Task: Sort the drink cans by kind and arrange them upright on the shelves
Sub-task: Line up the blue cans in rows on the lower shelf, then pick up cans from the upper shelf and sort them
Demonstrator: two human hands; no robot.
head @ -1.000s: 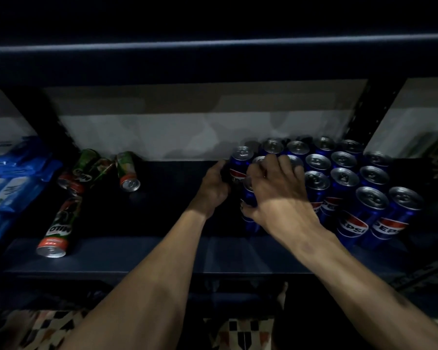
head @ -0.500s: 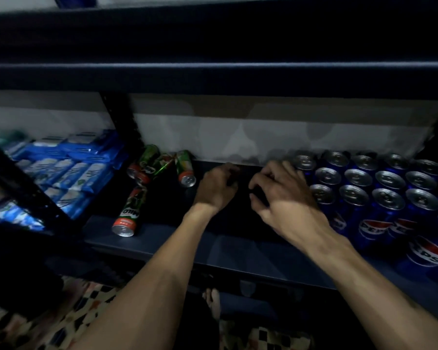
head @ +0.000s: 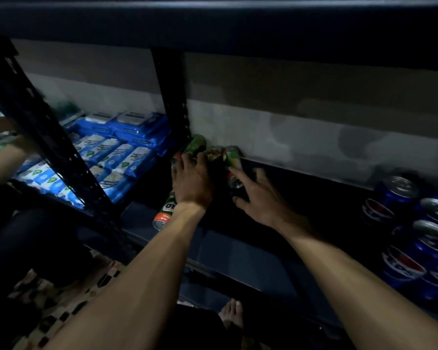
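Several green Milo cans lie on their sides at the left end of the dark shelf (head: 238, 251). One lying can (head: 196, 145) is against the back wall, another (head: 232, 156) is just right of it, and a third (head: 165, 212) lies near the front edge. My left hand (head: 192, 181) rests on the back cluster with its fingers stretched over the cans. Beside it, my right hand (head: 259, 198) has its fingers spread, and the fingertips touch the right-hand green can. Blue Pepsi cans (head: 400, 195) stand upright in rows at the far right.
A black shelf post (head: 173, 104) stands just left of the green cans. Beyond it, blue and white packets (head: 127, 152) fill the neighbouring shelf. The upper shelf (head: 238, 24) hangs low overhead. A bare foot (head: 234, 311) shows on the patterned floor below.
Both hands have left the Pepsi rows and moved left along the shelf to the lying green cans. My view has swung left with them.
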